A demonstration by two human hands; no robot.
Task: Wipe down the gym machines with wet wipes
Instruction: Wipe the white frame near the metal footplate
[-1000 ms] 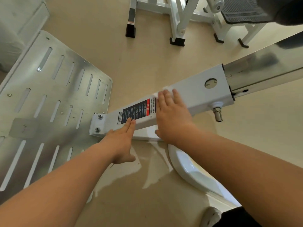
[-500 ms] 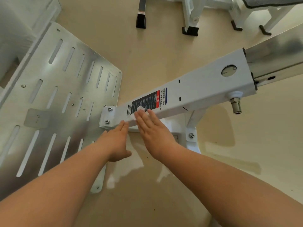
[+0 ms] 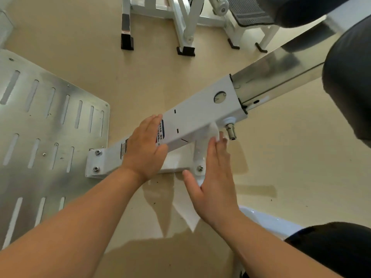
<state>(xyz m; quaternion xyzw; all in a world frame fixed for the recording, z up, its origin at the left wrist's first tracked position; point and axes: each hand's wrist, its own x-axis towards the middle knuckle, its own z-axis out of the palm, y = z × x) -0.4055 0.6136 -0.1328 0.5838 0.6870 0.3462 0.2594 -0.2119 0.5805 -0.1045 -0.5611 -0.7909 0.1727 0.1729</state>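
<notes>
The left hand [image 3: 144,147] lies flat across the white painted square steel beam [image 3: 200,117]. It partly covers the beam's printed warning label [image 3: 161,129], with the fingers straight and released. The right hand [image 3: 214,185] is raised beside the white support strut [image 3: 198,153] under the beam. Its straight, unclenched fingers [image 3: 217,145] press a crumpled white wet wipe [image 3: 215,131] where strut and beam meet, just beside the silver pull pin [image 3: 229,131]. The beam's near end is bolted against a slotted bare-metal footplate [image 3: 50,127], above the beige floor [image 3: 160,77].
</notes>
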